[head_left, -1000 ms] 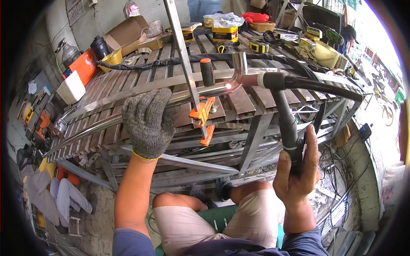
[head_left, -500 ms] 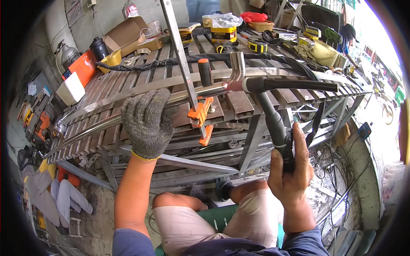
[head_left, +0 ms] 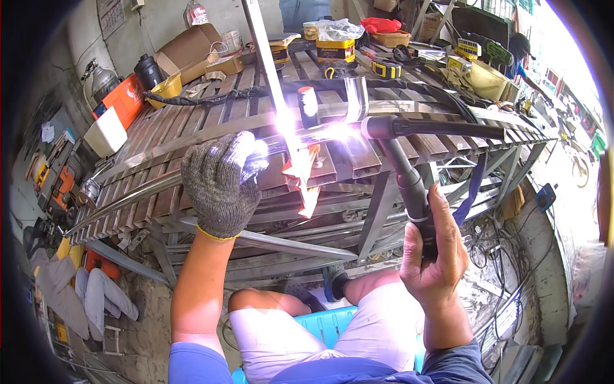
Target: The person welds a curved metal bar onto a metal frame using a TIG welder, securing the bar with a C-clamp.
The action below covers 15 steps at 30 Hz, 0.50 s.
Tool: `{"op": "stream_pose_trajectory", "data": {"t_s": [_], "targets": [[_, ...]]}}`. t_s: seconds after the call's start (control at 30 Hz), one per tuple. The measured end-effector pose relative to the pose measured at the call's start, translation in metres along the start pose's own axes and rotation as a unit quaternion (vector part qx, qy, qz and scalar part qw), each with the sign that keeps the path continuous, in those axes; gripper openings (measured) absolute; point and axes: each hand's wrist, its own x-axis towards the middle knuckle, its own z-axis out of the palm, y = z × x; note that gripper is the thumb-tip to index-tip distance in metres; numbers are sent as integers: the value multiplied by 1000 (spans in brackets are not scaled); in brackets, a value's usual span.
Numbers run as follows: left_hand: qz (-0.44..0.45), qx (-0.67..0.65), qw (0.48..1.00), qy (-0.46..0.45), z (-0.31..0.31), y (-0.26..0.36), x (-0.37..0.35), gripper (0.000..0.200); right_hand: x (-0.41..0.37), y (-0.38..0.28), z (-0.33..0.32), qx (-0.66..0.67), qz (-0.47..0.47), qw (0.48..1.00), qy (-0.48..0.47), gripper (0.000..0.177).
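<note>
My left hand point(head_left: 220, 185), in a grey knit glove, is closed around a shiny metal pipe point(head_left: 134, 197) lying along the front of the slatted metal bench point(head_left: 358, 165). A black TIG welding torch point(head_left: 407, 179) is gripped in my right hand point(head_left: 440, 256), which is bare. Bright white arc light glares at the torch's nozzle, where the pipe meets a bent pipe piece point(head_left: 357, 101); the glare hides the joint. Between my left hand and the torch, an orange bar clamp point(head_left: 303, 169) sits at the bench edge. Just behind it stands a hammer handle point(head_left: 308, 109).
A black cable sleeve point(head_left: 256, 93) runs across the bench. At the back are a tape measure point(head_left: 386, 69), a yellow tub point(head_left: 335, 50), a cardboard box point(head_left: 190, 48) and a yellow bowl point(head_left: 487, 80). Cables lie on the floor at right. Another person's legs point(head_left: 105, 301) show at lower left.
A bright arc has lit at the torch's nozzle, flooding the clamp, glove and my legs with light. Both hands stay in nearly the same place.
</note>
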Motion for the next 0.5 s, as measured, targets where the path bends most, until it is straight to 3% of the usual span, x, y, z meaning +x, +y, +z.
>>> {"op": "stream_pose_trajectory", "data": {"t_s": [0.1, 0.13, 0.43, 0.5], "targets": [[4, 20, 1000, 4, -2, 3, 2, 57, 0, 1, 4, 8, -1, 1000, 28, 59], [9, 38, 999, -2, -8, 8, 8, 39, -1, 1, 4, 10, 2, 1000, 30, 59], [12, 37, 999, -4, -8, 6, 9, 36, -1, 0, 2, 6, 4, 1000, 15, 60], [6, 16, 1000, 9, 0, 1, 3, 50, -1, 0, 1, 5, 5, 1000, 5, 60]]}}
